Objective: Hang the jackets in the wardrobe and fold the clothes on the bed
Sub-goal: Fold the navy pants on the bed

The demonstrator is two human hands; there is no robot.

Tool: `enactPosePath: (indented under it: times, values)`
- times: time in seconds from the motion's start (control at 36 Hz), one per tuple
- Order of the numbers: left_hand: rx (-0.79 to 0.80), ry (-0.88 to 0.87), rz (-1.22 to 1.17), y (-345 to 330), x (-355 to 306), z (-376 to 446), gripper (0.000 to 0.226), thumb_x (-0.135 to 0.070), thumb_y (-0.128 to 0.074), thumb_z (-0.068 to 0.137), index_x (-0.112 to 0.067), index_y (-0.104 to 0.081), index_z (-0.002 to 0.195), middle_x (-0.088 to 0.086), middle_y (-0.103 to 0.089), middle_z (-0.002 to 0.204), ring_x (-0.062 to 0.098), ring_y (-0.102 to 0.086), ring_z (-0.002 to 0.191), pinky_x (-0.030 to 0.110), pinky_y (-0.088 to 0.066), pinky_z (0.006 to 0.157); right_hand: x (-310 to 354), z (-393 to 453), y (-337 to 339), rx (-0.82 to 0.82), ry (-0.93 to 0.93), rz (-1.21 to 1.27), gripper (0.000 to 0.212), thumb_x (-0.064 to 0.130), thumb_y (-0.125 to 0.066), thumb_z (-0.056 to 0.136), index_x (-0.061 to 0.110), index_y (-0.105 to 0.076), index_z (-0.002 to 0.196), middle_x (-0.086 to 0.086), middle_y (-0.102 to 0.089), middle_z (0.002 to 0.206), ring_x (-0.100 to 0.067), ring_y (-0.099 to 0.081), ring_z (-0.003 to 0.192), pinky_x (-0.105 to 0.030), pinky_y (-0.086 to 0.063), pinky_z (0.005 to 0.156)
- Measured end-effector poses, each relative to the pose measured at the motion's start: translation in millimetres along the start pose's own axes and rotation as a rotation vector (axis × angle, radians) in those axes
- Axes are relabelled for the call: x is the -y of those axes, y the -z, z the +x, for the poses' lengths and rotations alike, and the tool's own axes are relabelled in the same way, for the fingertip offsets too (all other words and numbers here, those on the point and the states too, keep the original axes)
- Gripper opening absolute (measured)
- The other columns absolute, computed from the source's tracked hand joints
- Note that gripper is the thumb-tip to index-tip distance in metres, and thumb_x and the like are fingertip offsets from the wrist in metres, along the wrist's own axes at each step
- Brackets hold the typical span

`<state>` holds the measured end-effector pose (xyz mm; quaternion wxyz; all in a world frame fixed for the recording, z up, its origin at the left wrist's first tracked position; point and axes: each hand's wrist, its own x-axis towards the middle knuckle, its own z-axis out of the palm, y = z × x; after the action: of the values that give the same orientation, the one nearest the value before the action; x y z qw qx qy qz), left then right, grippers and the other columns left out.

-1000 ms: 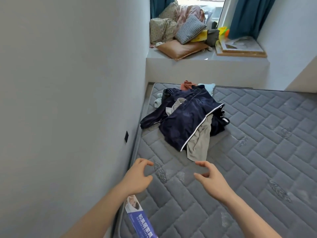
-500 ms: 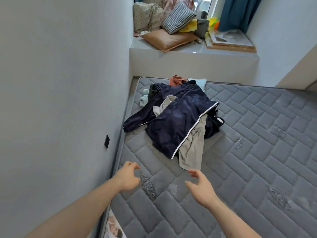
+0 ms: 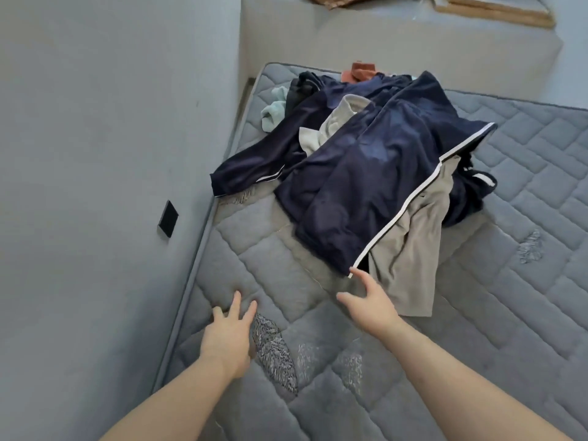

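Both hands are open and empty: left hand [image 3: 226, 338] over the bed [image 3: 477, 361], right hand [image 3: 370, 302] beside the navy jacket [image 3: 372, 189] at frame centre. Risk: lifting the jacket drags the tangled beige garment [image 3: 410, 249] along.

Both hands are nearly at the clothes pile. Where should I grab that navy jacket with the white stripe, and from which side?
Take the navy jacket at its near lower corner, where the white stripe ends. It lies topmost, free of the beige garment, just ahead of the right hand. Come in from the near side, probably lifting up.
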<state>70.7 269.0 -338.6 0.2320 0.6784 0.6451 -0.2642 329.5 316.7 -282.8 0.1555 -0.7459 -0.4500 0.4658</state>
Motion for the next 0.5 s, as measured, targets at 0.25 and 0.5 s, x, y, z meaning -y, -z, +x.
enactPosePath:
  times: [0.25, 0.5]
  values:
    - [-0.041, -0.008, 0.051, -5, -5, 6, 0.092, -0.023, -0.061, 0.098, -0.026, 0.005, 0.163, 0.01, 0.015, 0.169, 0.045, -0.028, 0.144, 0.04, -0.047, 0.104, 6, 59, -33, -0.099, -0.102, 0.369, 0.045, 0.014, -0.067, 0.094, 0.023, -0.061, 0.138, 0.002, -0.059, 0.084, -0.012, -0.055, 0.072, -0.025, -0.053, 0.075]
    - [0.116, -0.102, -0.202, 11, 19, -13, 0.089, -0.034, -0.064, 0.093, -0.029, -0.01, 0.163, -0.006, 0.003, 0.171, 0.032, -0.01, 0.156, 0.041, -0.025, 0.123, 29, -10, -13, -0.388, 0.243, 0.154, 0.017, 0.021, -0.07, 0.091, 0.034, -0.077, 0.084, 0.009, -0.07, 0.071, -0.007, -0.062, 0.068, -0.023, -0.048, 0.068]
